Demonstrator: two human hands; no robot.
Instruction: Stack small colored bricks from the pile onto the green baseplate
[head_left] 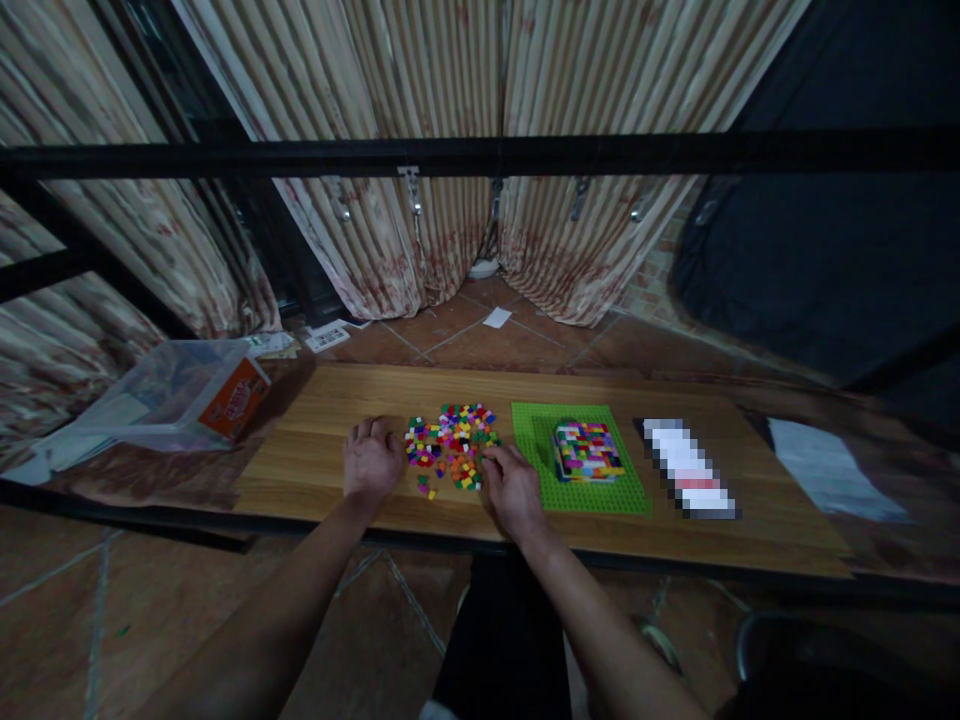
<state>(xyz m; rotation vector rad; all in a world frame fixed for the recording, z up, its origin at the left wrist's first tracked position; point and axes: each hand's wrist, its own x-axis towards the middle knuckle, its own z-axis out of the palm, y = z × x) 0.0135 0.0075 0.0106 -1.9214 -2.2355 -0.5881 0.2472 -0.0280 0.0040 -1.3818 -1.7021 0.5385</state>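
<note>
Head view. One clear box with an orange label lies at the worktop's left end, its contents unclear. One green baseplate carries one multicoloured build. One pile of loose bricks, too many to count, lies between the two hands. The left hand rests on the worktop just left of the pile, its grip slack and holding nothing. The right hand touches the pile's right edge beside the baseplate; whether its grip holds a brick cannot be told. One blurred strip and one sheet lie further right.
</note>
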